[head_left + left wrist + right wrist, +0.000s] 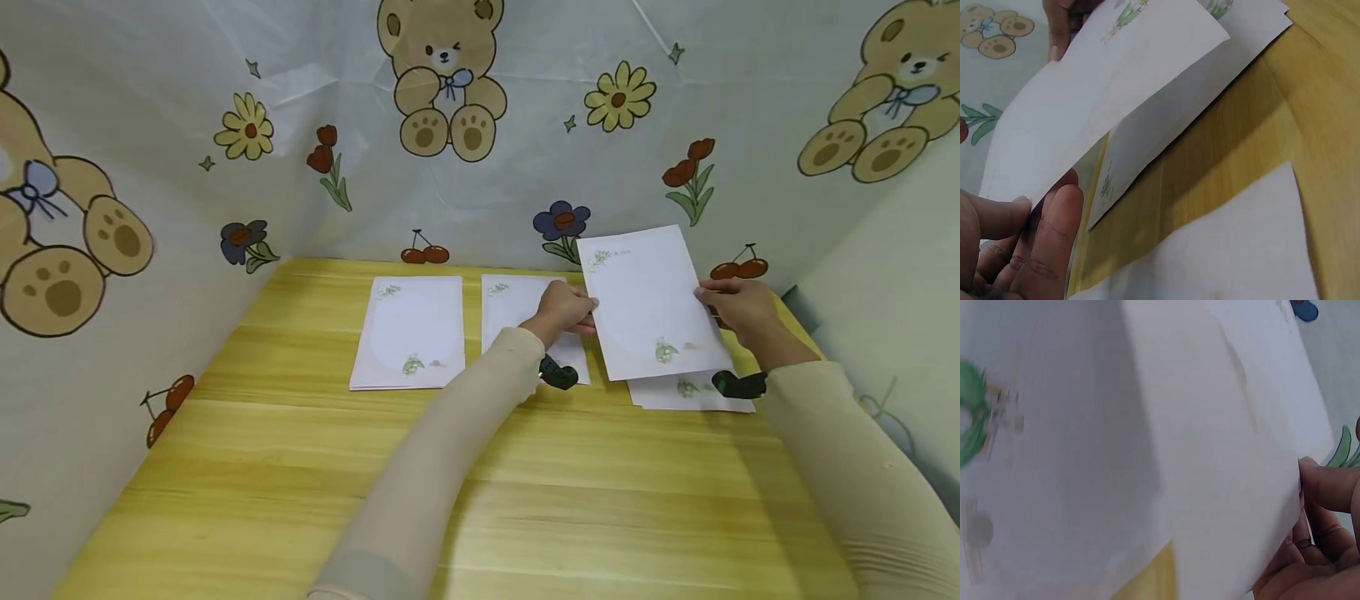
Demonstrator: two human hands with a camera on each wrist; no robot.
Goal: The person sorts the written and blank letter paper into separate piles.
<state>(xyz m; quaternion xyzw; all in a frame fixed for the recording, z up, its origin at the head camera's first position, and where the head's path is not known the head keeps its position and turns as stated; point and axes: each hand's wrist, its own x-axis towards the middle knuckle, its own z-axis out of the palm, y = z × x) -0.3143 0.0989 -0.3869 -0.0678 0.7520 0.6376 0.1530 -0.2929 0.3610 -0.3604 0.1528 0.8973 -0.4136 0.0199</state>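
Note:
A white sheet of paper [637, 308] with small green floral prints is held up between both hands, tilted above the right-hand paper stack [693, 393]. My left hand [564, 310] pinches its left edge between thumb and fingers, as the left wrist view also shows with the sheet [1085, 112] bowing slightly. On the opposite edge my right hand [742, 315] grips the paper, its thumb on the front face in the right wrist view. Below my left forearm lies the middle stack of paper [513, 304], partly covered by that hand and sleeve.
Another stack of the same printed paper [412, 333] lies at the left on the yellow wooden table [285, 467]. Behind and at the sides hangs a white cloth [525, 100] printed with bears and flowers. A cable [888, 408] shows beyond the table's right edge.

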